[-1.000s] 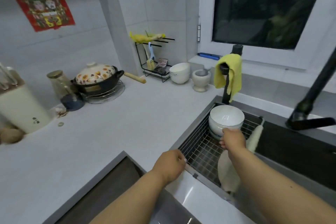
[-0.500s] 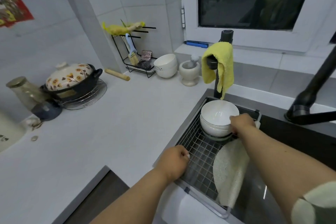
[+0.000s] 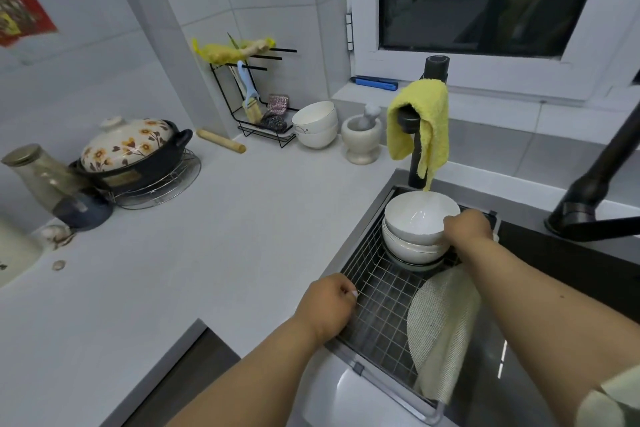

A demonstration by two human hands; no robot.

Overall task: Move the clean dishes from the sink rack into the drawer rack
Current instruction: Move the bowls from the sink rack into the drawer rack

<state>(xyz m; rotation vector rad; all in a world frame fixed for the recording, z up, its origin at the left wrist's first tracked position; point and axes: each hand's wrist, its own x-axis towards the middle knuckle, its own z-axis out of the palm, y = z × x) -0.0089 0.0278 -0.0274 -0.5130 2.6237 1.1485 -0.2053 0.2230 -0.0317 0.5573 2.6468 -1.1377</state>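
A stack of white bowls (image 3: 415, 218) stands at the far end of the wire sink rack (image 3: 379, 291), on a plate whose rim shows under them. My right hand (image 3: 465, 225) grips the right rim of the top bowl, thumb side toward the inside. My left hand (image 3: 327, 307) rests with curled fingers on the rack's left edge by the counter. A pale round mesh mat (image 3: 441, 326) leans in the rack's near right part, partly under my right forearm. The drawer rack is not in sight.
A black faucet post with a yellow cloth (image 3: 420, 121) stands just behind the bowls, and a black tap (image 3: 588, 191) reaches in from the right. On the counter (image 3: 207, 253) are two more white bowls (image 3: 316, 124), a mortar (image 3: 362, 139), a flowered pot (image 3: 133, 152) and a jar (image 3: 38, 177).
The camera has moved closer and turned right. My right hand has shifted from the near side of the bowl to its right rim. My left hand stays at the rack's edge.
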